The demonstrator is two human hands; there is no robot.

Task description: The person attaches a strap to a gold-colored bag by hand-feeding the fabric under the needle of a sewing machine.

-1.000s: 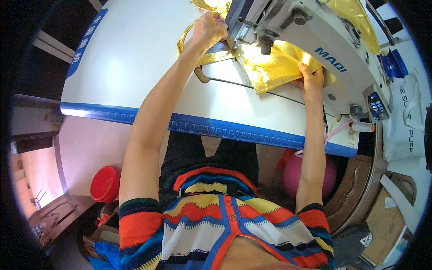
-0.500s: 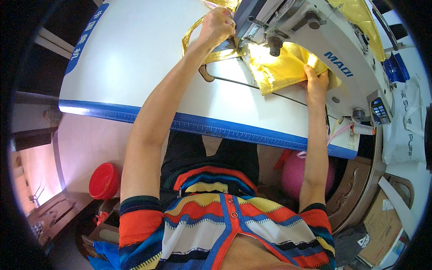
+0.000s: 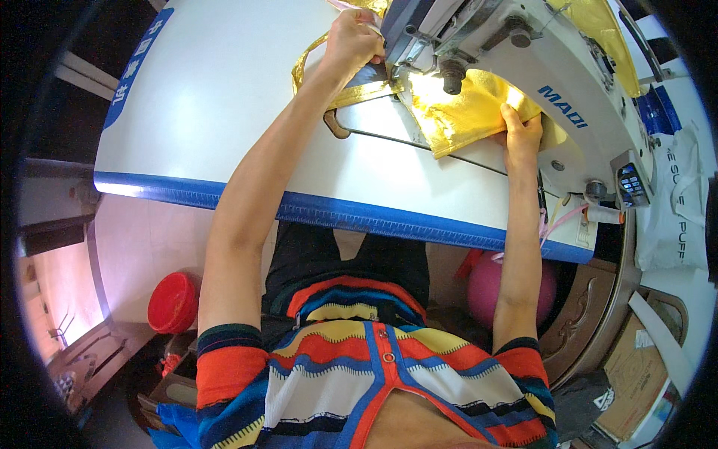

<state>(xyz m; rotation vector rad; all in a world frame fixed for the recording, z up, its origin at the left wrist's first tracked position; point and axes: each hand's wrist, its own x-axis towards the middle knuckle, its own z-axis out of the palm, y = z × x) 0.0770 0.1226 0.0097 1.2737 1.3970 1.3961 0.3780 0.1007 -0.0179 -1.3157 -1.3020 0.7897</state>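
Observation:
Shiny gold fabric [image 3: 456, 120] lies under the arm of a white sewing machine [image 3: 553, 82]. My right hand [image 3: 522, 136] is closed on the fabric's right side, thumb on top and fingers underneath. Left of the machine's needle area, my left hand [image 3: 351, 45] is closed in a pinch where a narrow gold strip [image 3: 366, 95] loops up to it; its fingertips are partly hidden. The strip curves out to the left and runs back toward the presser foot, whose contact with the cloth I cannot make out. A bit of pink material shows beyond the left hand.
The white tabletop [image 3: 194, 112] has a blue ruler edge [image 3: 321, 209] along its front. A thread spool [image 3: 604, 215] sits at right by a control panel [image 3: 632, 183]. More gold fabric [image 3: 598, 37] hangs behind the machine. Below are a red basin [image 3: 172, 302] and a pink round object [image 3: 508, 292].
My left hand has shifted slightly left, and the gold strip's loop has moved left with it. My right hand keeps its hold on the fabric, nearly in place.

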